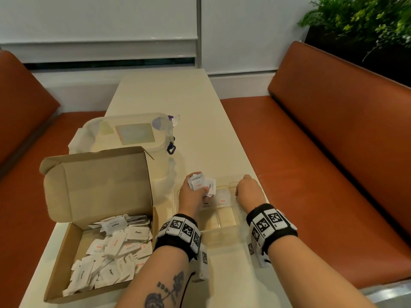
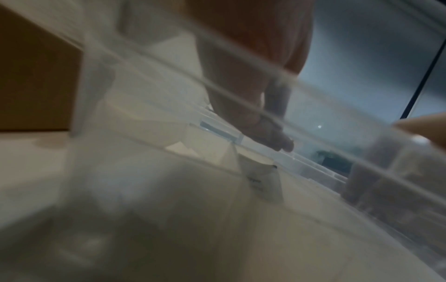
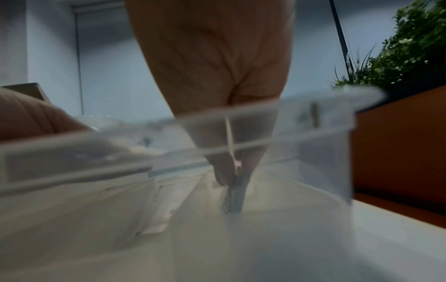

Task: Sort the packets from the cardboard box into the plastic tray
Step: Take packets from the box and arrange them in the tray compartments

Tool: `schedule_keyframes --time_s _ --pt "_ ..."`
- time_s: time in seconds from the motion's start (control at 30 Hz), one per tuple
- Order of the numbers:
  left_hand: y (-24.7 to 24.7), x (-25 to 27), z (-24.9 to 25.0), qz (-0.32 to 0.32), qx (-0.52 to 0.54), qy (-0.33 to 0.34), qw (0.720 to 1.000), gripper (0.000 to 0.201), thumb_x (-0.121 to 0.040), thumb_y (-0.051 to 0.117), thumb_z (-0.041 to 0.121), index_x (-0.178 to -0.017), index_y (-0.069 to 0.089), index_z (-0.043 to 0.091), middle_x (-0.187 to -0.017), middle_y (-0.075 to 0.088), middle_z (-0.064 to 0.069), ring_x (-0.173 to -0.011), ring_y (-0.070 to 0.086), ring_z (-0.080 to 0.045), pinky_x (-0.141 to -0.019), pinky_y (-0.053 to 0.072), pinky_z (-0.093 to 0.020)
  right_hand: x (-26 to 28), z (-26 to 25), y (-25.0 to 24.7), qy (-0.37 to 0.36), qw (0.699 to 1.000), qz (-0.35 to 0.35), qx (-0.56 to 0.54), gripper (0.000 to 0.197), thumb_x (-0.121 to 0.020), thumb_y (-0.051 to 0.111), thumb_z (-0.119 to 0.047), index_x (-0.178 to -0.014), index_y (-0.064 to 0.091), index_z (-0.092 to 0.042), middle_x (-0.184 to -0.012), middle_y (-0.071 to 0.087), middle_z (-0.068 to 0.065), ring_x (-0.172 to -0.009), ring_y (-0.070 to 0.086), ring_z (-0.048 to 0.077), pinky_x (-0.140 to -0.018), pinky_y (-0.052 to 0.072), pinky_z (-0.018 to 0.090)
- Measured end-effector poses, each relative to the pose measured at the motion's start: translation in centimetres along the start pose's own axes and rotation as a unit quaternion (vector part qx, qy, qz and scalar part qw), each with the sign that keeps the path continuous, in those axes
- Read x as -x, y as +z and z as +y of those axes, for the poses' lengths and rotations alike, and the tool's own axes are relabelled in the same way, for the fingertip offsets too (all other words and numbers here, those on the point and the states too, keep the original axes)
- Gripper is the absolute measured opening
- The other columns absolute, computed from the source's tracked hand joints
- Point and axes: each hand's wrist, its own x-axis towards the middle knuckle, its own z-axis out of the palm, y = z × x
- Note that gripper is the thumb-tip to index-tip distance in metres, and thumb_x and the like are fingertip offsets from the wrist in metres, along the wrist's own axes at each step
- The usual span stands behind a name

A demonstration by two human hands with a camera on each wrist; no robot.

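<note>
Where both hands work over the tray, the parts read as follows.
Cardboard box: open brown cardboard box (image 1: 66, 258) with raised lid, at the table's near left; it holds a loose heap of small white paper packets (image 1: 113, 247) printed "Pepper" in black or "Salt" in red, too many and too overlapped to count.
Plastic tray: one clear divided plastic tray (image 1: 222, 235), just right of the box; two packets lie flat at its far end, a black-lettered packet (image 1: 205, 205) in the left compartment and a red-lettered packet (image 1: 223, 200) in the next one.
Left hand: the left hand (image 1: 194, 194) is curled round a crumpled bunch of packets (image 1: 201, 182), above the tray's far left.
Right hand: the right hand (image 1: 246, 188) reaches down into the tray's right side; the right wrist view shows its fingertips (image 3: 223, 177) pinching one thin packet (image 3: 233, 196) edge-on, low in the compartment.
Other container: one lidded translucent plastic tub (image 1: 129, 134) behind the box.
Table: cream table (image 1: 178, 96).
</note>
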Motion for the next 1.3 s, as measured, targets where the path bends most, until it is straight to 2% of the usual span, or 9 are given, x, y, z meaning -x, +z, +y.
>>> schedule_keyframes --time_s 0.17,0.27,0.43,0.67,0.8,0.93,1.07,1.2,1.3 --pt "0.0 0.0 0.1 -0.002 -0.006 -0.002 1.0 0.049 -0.078 0.056 -0.014 -0.096 0.059 0.032 -0.107 0.062 -0.009 -0.107 0.062 -0.032 -0.086 0.053 -0.055 -0.1 0.1 -0.7 -0.006 1.0 -0.017 0.01 0.03 -0.09 0.047 0.005 -0.112 0.064 -0.007 -0.122 0.054 0.01 -0.108 0.056 0.025 -0.088 0.046 0.027" --pt "0.1 0.1 0.1 -0.003 0.007 -0.01 1.0 0.05 -0.079 0.054 -0.016 -0.095 0.059 0.032 -0.103 0.062 -0.005 -0.103 0.063 -0.029 -0.081 0.056 -0.05 0.1 -0.1 -0.8 0.011 0.999 -0.033 0.003 0.027 -0.091 0.045 0.003 -0.109 0.063 -0.004 -0.114 0.063 0.012 -0.103 0.062 0.026 -0.082 0.048 0.027" --pt "0.0 0.0 0.2 -0.007 0.001 -0.011 1.0 0.051 -0.078 0.053 -0.017 -0.093 0.058 0.032 -0.098 0.061 -0.001 -0.1 0.062 -0.027 -0.081 0.056 -0.047 1.1 -0.4 0.0 0.023 0.998 -0.061 -0.01 0.028 -0.095 0.036 0.002 -0.111 0.059 0.001 -0.117 0.062 0.015 -0.107 0.06 0.028 -0.085 0.047 0.028" --pt "-0.1 0.1 0.3 -0.015 -0.021 -0.014 1.0 0.048 -0.077 0.053 -0.015 -0.103 0.058 0.025 -0.1 0.061 -0.002 -0.101 0.061 -0.026 -0.075 0.058 -0.041 1.0 -0.5 0.0 0.023 0.996 -0.073 -0.053 0.026 -0.092 0.04 0.003 -0.105 0.063 0.001 -0.109 0.065 0.015 -0.1 0.063 0.027 -0.07 0.041 0.024" --pt "-0.2 0.2 0.6 -0.021 -0.024 -0.018 0.999 0.048 -0.078 0.052 -0.016 -0.105 0.058 0.023 -0.103 0.061 -0.007 -0.1 0.062 -0.027 -0.071 0.058 -0.039 1.2 -0.1 0.0 0.031 0.994 -0.075 -0.076 0.029 -0.091 0.042 0.001 -0.109 0.065 -0.002 -0.11 0.066 0.013 -0.101 0.062 0.026 -0.079 0.049 0.026" --pt "-0.1 0.6 1.1 -0.024 -0.023 -0.021 0.999 0.047 -0.079 0.052 -0.016 -0.108 0.057 0.02 -0.105 0.06 -0.009 -0.101 0.061 -0.027 -0.073 0.058 -0.04 1.5 -0.5 -0.7 0.021 0.992 -0.023 -0.124 0.027 -0.091 0.045 -0.004 -0.107 0.066 -0.002 -0.109 0.067 0.013 -0.1 0.063 0.026 -0.087 0.051 0.03" --pt "-0.3 1.5 1.4 -0.065 -0.014 -0.024 0.998 0.045 -0.08 0.053 -0.016 -0.113 0.056 0.016 -0.106 0.059 -0.013 -0.092 0.062 -0.026 -0.073 0.058 -0.039 1.7 -2.4 -2.0 -0.029 0.961 0.037 -0.273 0.024 -0.089 0.059 -0.016 -0.111 0.068 -0.008 -0.107 0.069 0.007 -0.098 0.062 0.018 -0.085 0.044 0.021" --pt "-0.9 2.2 1.6 -0.078 0.016 -0.029 0.996 0.043 -0.086 0.052 -0.012 -0.119 0.055 0.015 -0.103 0.059 -0.01 -0.086 0.064 -0.024 -0.075 0.056 -0.041 1.6 -4.1 -2.6 -0.044 0.941 -0.006 -0.336 0.028 -0.078 0.072 -0.012 -0.107 0.069 -0.012 -0.093 0.065 0.005 -0.085 0.057 0.013 -0.074 0.041 0.018" --pt "-1.7 2.4 1.9 -0.064 0.031 -0.029 0.997 0.041 -0.087 0.051 -0.011 -0.116 0.055 0.018 -0.107 0.059 -0.015 -0.094 0.063 -0.032 -0.078 0.055 -0.044 1.6 -4.8 -2.5 -0.038 0.93 -0.001 -0.366 0.021 -0.074 0.075 -0.007 -0.094 0.07 -0.008 -0.074 0.058 -0.002 -0.074 0.053 0.013 -0.069 0.041 0.02"
